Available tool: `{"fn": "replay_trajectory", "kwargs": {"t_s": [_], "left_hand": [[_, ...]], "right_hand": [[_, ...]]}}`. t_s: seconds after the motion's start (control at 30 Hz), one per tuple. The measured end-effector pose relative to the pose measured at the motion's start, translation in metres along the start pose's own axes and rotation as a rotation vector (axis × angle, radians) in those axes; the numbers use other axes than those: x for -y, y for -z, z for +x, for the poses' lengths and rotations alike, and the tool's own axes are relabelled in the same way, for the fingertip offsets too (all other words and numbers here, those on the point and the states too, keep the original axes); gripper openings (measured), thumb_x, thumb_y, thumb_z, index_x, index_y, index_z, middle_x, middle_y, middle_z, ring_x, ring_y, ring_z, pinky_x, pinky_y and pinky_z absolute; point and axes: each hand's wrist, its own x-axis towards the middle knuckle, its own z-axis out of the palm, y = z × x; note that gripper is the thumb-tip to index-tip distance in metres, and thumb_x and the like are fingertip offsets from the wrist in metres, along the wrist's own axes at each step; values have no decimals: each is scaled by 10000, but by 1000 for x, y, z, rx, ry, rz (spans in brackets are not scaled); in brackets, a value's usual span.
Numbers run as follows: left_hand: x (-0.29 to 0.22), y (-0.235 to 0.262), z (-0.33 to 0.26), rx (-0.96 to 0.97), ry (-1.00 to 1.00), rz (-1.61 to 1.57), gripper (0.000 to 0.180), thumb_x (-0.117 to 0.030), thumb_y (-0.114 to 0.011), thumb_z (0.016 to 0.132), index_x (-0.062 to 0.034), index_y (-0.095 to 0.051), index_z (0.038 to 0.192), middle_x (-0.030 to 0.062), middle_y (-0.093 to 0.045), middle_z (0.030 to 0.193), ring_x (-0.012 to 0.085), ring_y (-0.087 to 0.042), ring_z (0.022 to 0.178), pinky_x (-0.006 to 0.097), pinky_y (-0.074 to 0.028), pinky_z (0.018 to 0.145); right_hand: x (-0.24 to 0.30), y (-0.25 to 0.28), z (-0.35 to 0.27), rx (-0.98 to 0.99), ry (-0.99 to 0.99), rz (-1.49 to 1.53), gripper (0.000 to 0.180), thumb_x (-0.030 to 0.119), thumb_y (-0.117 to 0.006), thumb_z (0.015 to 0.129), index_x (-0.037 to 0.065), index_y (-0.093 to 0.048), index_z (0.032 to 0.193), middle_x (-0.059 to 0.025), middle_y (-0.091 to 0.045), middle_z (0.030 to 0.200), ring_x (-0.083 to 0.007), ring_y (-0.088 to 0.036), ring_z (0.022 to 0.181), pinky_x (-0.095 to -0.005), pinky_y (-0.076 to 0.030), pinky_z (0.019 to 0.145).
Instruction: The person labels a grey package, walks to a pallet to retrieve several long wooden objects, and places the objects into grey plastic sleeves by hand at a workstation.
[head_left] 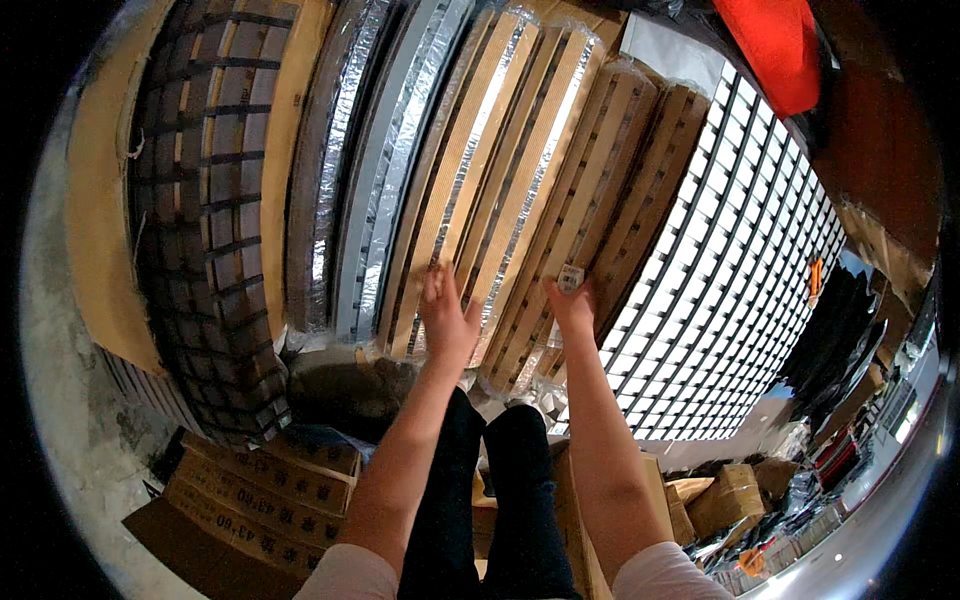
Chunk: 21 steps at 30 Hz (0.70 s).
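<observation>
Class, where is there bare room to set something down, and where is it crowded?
Grey concrete floor at far left, bordered by cardboard sheet and cartons, looks bare. Crowded: plastic-wrapped brown bundles by left hand and right hand.

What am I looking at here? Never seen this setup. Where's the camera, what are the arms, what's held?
No machine here: those are a person's own bare arms, coming in from the lower edge. The single picture is from the left of two fisheye cameras worn on the head, looking down, so straight edges bend near the rim.

In front, long plastic-wrapped tan panels and brown panels are lined up side by side, with a dark strapped stack to the left and a white stack with dark crossing lines to the right.

The left hand is at the tan panels, fingers blurred. The right hand is at a small white label by the brown panels. I can't tell whether either holds anything firmly.
</observation>
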Motion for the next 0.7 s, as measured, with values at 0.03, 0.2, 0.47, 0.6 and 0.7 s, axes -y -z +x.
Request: {"fn": "replay_trajectory", "kwargs": {"t_s": [0.03,0.2,0.47,0.6,0.7], "left_hand": [[2,8,8,-61,-17,9,667,-250,-587,790,-3,-257,1314,244,-303,1285,371,-323,1187,465,-279,977],[56,24,46,-68,128,100,747,-304,-638,744,38,-271,1297,228,-345,1232,356,-350,1148,433,-317,950],[45,27,46,-140,173,-115,610,-210,-728,647,-16,-413,1131,173,-449,1050,329,-414,1026,437,-326,894],[51,32,33,-125,42,-327,638,-164,-739,627,-83,-403,1164,165,-425,1061,330,-413,1015,432,-327,869],[50,30,24,-200,-92,-365,657,-181,-733,658,-102,-373,1202,184,-372,1156,345,-355,1108,435,-319,904]], "right_hand": [[-3,-1,4,-3,-8,-13,950,534,-634,655,-11,-234,1322,-273,-459,1180,-362,-492,1063,-411,-426,861],[1,4,-10,27,156,59,886,477,-668,668,-10,-274,1294,-260,-454,1183,-349,-479,1085,-424,-424,861],[37,-34,-83,-296,801,148,633,177,-671,702,47,-367,1242,-221,-360,1227,-381,-450,1084,-413,-432,869],[56,-51,-91,-109,731,365,555,205,-688,696,35,-445,1165,-204,-453,1107,-357,-494,1006,-391,-423,836],[56,-63,-98,-82,672,373,522,221,-707,679,32,-485,1113,-172,-494,1017,-328,-523,955,-376,-430,817]]}}
